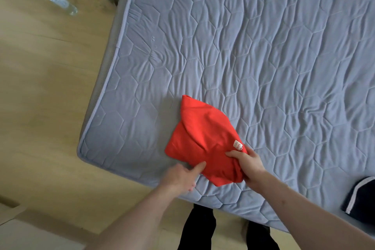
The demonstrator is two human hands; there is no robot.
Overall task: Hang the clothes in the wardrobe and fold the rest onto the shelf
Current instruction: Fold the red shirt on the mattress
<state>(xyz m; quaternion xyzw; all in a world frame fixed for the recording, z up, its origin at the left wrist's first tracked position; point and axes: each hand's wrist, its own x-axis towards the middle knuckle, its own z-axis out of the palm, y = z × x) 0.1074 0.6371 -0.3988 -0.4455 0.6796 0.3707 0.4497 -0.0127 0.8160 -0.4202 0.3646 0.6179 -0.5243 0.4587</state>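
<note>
A: Right hand (246, 163) fingers pinching folded red garment (203, 144) at its 4 o'clock corner; left hand (182, 176) relaxed, thumb touching 7 o'clock edge.

B: Lying on mattress (263, 46) near corner. Risk: one-corner lift, fold spilling open.

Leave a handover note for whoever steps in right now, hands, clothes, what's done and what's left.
Right hand grips the near corner of the folded red cloth garment lying on the blue quilted mattress.
Left hand touches the garment's near edge with its thumb; its fingers are hidden.
Dark navy garment with white trim lies at the mattress's right edge, untouched.
Done: red garment looks folded.
Left: carry it to the shelf, then handle the navy one. Wardrobe and shelf not in view.
</note>
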